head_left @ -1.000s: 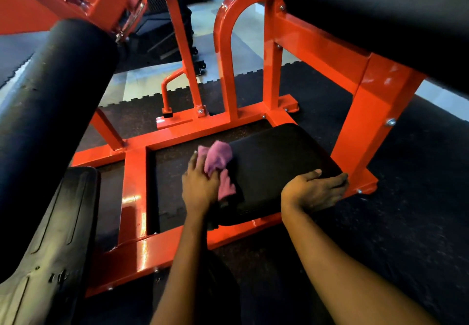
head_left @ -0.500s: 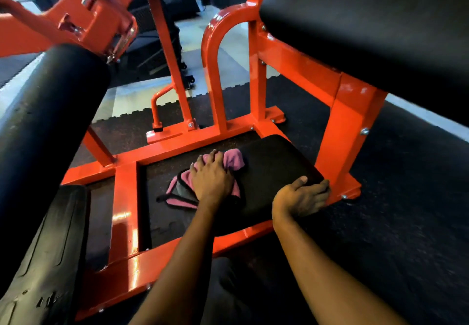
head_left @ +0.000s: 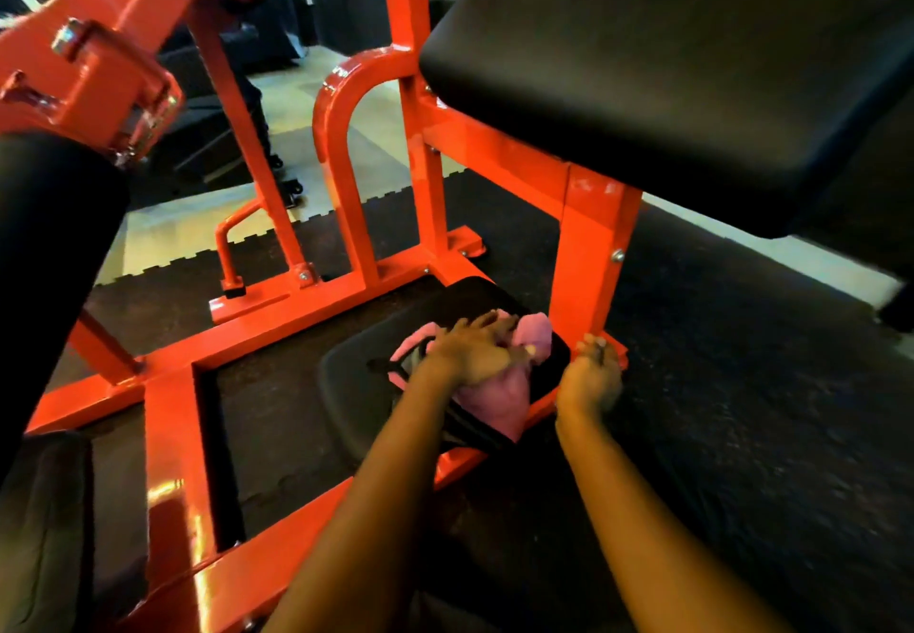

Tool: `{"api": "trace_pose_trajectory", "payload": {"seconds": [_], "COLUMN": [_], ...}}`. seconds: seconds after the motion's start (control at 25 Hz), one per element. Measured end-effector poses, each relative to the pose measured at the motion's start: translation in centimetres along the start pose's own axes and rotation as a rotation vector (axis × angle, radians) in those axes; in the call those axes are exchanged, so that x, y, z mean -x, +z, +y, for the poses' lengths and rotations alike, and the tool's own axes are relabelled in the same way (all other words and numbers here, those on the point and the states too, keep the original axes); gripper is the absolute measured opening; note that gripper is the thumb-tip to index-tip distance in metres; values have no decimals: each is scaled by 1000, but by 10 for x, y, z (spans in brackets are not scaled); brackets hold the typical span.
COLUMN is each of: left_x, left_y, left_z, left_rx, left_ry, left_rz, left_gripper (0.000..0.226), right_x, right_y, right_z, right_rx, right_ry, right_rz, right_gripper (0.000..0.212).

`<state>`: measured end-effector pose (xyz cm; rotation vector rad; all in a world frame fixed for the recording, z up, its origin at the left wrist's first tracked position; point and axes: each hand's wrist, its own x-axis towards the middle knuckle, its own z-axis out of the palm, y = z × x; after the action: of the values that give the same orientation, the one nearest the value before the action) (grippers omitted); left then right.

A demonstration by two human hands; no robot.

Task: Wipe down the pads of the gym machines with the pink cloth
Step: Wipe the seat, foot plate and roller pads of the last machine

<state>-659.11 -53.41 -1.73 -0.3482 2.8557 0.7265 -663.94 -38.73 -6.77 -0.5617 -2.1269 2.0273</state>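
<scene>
Pink cloth (head_left: 499,400) lies bunched on a low black pad (head_left: 356,390) near the floor, pressed flat under the left hand (head_left: 475,353), fingers spread. The right hand (head_left: 591,375) curls over the pad's right edge beside an orange frame post (head_left: 591,256). A larger black pad (head_left: 692,63) sits above.
</scene>
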Motion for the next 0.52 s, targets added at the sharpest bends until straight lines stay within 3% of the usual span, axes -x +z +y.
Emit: {"api": "trace_pose_trajectory", "payload": {"seconds": [0.04,0.12,0.2,0.28,0.4,0.52], "left_x": [9,23,35,50,63,63], "left_y": [-10,-28,-41,-47,-41,-29], "left_z": [-9,-31,-57,-88,-139,-164], "left_rx": [217,517,477,385,249,262], "left_ry": [37,79,18,-90,-257,-364], "left_rz": [-9,227,488,566,568,451], "left_gripper": [78,48,30,29,21,34], "right_x": [18,58,95,109,109,147], "right_y": [2,13,38,67,83,73], "right_z": [-6,-12,-16,-20,-10,32], "right_rx": [104,250,437,580,648,351], "right_ry": [-24,-72,-88,-45,-101,-361], "right_rz": [66,102,-1,-113,-68,122], "right_gripper": [29,45,75,99,94,76]}}
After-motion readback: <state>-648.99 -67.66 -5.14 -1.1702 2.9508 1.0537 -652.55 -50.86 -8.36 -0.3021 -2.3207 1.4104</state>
